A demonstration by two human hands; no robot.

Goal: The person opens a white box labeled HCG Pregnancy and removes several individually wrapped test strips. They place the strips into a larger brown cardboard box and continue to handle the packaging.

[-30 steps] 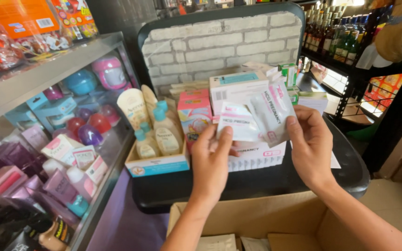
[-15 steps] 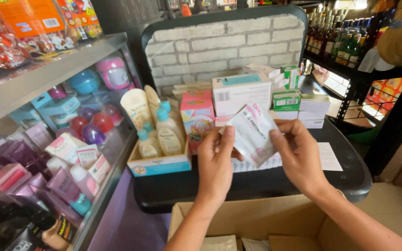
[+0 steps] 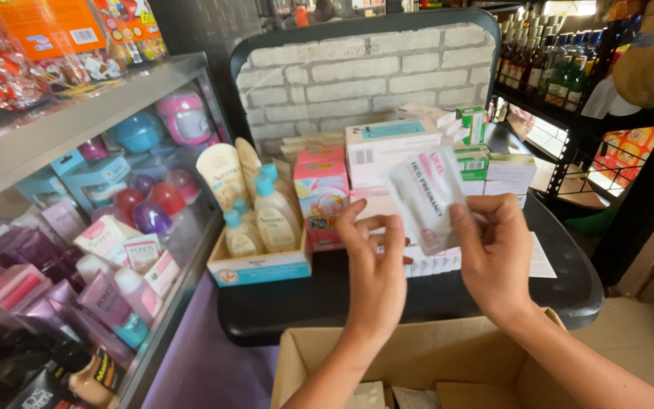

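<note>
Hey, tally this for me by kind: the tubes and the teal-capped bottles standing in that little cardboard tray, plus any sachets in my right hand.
Cream tubes: 2
Teal-capped bottles: 4
White sachets showing in the right hand: 1 (any behind it would be hidden)
Total: 7, with 6 of them in the tray

both forearms raised; left hand [image 3: 376, 261] fingers loosely curled, right hand [image 3: 493, 254] pinching, thumb up

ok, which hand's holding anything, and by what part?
Right hand pinches the white sachet at its lower right edge. Left hand looks empty.
</note>
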